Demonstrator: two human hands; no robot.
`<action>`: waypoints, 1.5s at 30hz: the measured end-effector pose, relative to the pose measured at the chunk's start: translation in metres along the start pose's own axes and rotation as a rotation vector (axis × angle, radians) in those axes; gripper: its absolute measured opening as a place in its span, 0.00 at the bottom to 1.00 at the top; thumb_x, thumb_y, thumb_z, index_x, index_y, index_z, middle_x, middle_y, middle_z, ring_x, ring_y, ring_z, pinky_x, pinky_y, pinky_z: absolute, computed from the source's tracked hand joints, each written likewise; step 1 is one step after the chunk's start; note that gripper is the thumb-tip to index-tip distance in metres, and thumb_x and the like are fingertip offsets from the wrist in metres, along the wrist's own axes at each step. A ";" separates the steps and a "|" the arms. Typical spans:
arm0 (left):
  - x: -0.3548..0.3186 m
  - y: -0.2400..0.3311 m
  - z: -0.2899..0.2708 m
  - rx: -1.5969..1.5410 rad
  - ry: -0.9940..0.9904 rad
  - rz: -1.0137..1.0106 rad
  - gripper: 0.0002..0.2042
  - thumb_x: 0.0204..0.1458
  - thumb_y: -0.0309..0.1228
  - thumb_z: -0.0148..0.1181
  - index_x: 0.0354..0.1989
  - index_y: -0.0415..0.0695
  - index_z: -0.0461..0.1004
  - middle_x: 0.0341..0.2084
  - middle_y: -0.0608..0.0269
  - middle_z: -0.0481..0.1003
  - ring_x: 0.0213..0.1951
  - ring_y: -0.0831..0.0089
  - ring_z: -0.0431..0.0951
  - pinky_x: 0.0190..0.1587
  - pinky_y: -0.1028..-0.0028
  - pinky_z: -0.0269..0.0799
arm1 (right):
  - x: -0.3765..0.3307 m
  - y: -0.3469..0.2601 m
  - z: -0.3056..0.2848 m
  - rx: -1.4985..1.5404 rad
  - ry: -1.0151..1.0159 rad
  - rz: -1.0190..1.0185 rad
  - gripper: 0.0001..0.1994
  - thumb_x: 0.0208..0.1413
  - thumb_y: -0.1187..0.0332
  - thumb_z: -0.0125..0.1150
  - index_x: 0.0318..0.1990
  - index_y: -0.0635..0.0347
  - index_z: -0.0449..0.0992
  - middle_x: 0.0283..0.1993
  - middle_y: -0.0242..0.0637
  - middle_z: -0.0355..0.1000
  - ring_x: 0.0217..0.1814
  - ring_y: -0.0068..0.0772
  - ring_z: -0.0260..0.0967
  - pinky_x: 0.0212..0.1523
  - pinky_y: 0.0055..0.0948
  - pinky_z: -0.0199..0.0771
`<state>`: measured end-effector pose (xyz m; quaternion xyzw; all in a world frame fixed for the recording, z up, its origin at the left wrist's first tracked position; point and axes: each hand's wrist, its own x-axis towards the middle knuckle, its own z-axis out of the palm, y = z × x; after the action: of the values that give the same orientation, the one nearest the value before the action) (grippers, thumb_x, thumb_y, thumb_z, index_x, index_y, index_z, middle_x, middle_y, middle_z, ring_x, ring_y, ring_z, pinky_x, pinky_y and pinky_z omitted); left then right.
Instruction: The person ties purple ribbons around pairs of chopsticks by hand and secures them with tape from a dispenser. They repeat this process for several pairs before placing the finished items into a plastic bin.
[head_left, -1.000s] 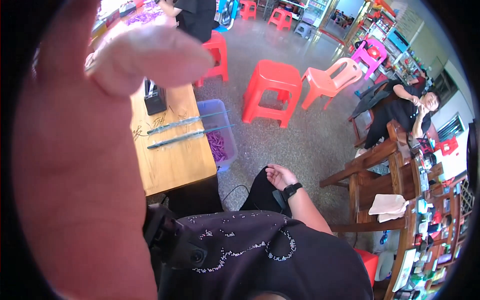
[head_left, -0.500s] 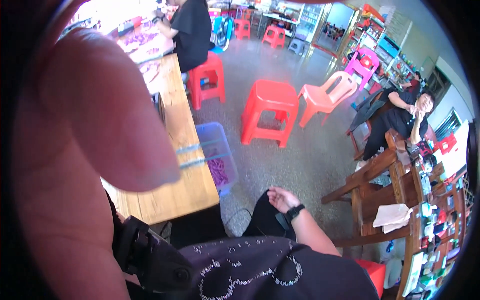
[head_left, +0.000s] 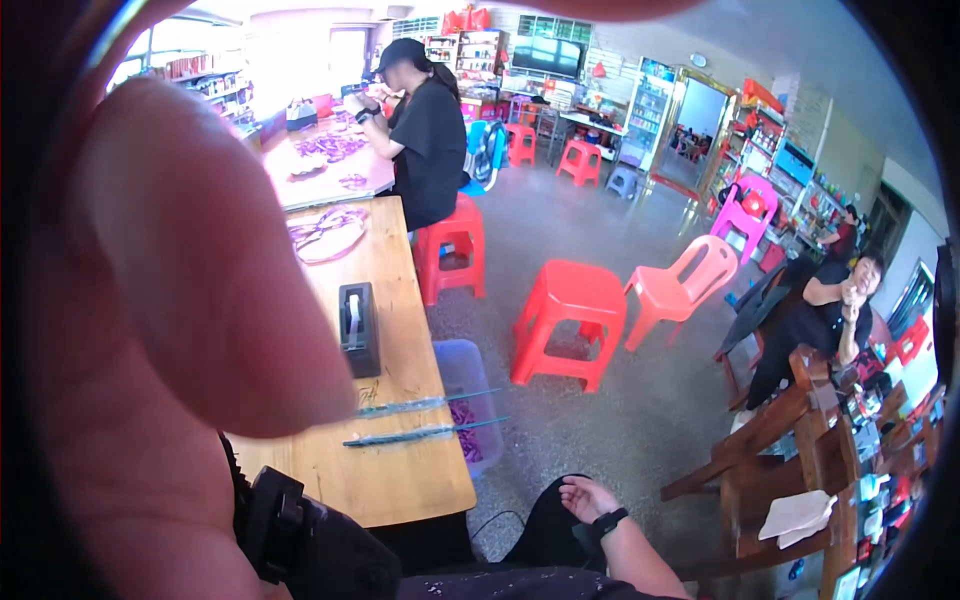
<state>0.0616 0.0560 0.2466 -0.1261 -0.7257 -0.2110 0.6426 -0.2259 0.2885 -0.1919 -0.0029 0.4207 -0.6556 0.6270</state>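
My left hand (head_left: 215, 290) looms very large and blurred at the left, a thick digit pointing down. Most of its fingers lie outside the picture, so its grip is hidden; a black strapped device (head_left: 310, 545) is at its wrist. Resting on my dark-clad knee, my right hand (head_left: 588, 498) has loosely bent fingers with nothing in them, and a black band (head_left: 609, 520) circles its wrist. Nearest to my left hand is the wooden table (head_left: 420, 490). Two thin blue-green rods (head_left: 425, 434) in clear wrapping lie there, their ends jutting past its right edge.
A black tape dispenser (head_left: 358, 335) and purple loops (head_left: 330, 235) are on the table. A clear bin (head_left: 480, 375) of purple pieces stands beside it. Red stool (head_left: 570, 310), pink chair (head_left: 680, 290) and wooden chair (head_left: 770, 480) stand rightward. One person (head_left: 430, 140) sits ahead, another (head_left: 830, 310) at right.
The view has tilted up, so the table, stools and people appear lower, and more of the far room shows. My left hand stays close to the view; my right hand stays on my knee.
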 end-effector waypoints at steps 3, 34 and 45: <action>-0.008 0.002 -0.003 -0.003 -0.047 -0.043 0.29 0.47 0.34 0.55 0.56 0.33 0.55 0.47 0.48 0.66 0.35 0.71 0.72 0.36 0.77 0.67 | -0.007 -0.001 0.000 0.031 -0.014 -0.051 0.10 0.55 0.69 0.50 0.40 0.66 0.72 0.32 0.42 0.74 0.34 0.35 0.72 0.40 0.31 0.73; -0.228 -0.118 -0.149 1.061 -0.747 -1.356 0.14 0.45 0.35 0.55 0.35 0.37 0.76 0.31 0.46 0.76 0.37 0.54 0.76 0.43 0.64 0.70 | 0.000 -0.003 -0.004 -0.089 -0.028 -0.050 0.11 0.55 0.67 0.51 0.42 0.64 0.70 0.33 0.38 0.73 0.34 0.31 0.71 0.37 0.28 0.74; -0.065 -0.039 -0.065 -0.553 0.139 -1.214 0.05 0.53 0.31 0.54 0.35 0.44 0.70 0.24 0.73 0.68 0.22 0.88 0.65 0.19 0.86 0.56 | 0.003 -0.010 -0.003 -0.100 0.012 -0.049 0.12 0.56 0.64 0.49 0.42 0.61 0.70 0.33 0.38 0.74 0.33 0.30 0.70 0.35 0.27 0.73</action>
<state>0.1105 -0.0030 0.1820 0.1584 -0.5442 -0.7206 0.3993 -0.2362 0.2864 -0.1901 -0.0407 0.4566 -0.6488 0.6073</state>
